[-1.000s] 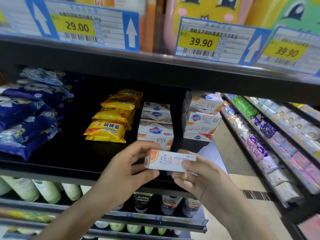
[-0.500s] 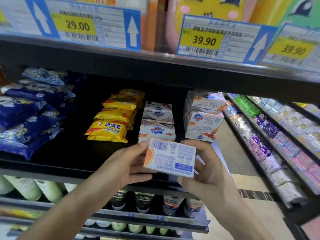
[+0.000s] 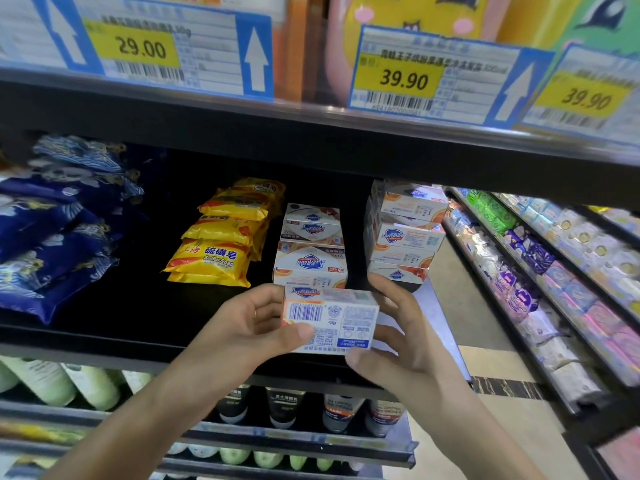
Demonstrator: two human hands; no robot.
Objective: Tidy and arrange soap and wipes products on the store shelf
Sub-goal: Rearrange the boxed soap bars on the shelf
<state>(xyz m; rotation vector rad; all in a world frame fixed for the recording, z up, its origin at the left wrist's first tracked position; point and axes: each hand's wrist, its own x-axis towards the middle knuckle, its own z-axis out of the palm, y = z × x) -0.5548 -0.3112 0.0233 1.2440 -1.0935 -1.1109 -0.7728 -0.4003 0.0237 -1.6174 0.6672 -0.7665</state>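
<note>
Both hands hold one white soap box (image 3: pixel 330 317) in front of the black shelf (image 3: pixel 104 327), its barcode face toward me. My left hand (image 3: pixel 242 330) grips its left end, thumb across the lower front. My right hand (image 3: pixel 401 337) grips its right end, fingers behind and below. Just behind the box stands a stack of white soap boxes (image 3: pixel 310 252), and a taller stack (image 3: pixel 403 233) stands to the right. Yellow sulfur soap packs (image 3: pixel 225 237) are piled left of them. Dark blue wipes packs (image 3: pixel 52 230) lie at the shelf's left end.
An upper shelf edge with price labels (image 3: pixel 405 77) hangs overhead. Below, a lower shelf holds green bottles (image 3: pixel 52 382) and dark tubes (image 3: pixel 284 407). To the right an aisle floor (image 3: pixel 495 368) runs along another shelving unit of wrapped packs (image 3: pixel 554 271).
The soap box was turned in both hands from its narrow edge to its barcode face, then tipped further and raised a little toward the shelf's stacks.
</note>
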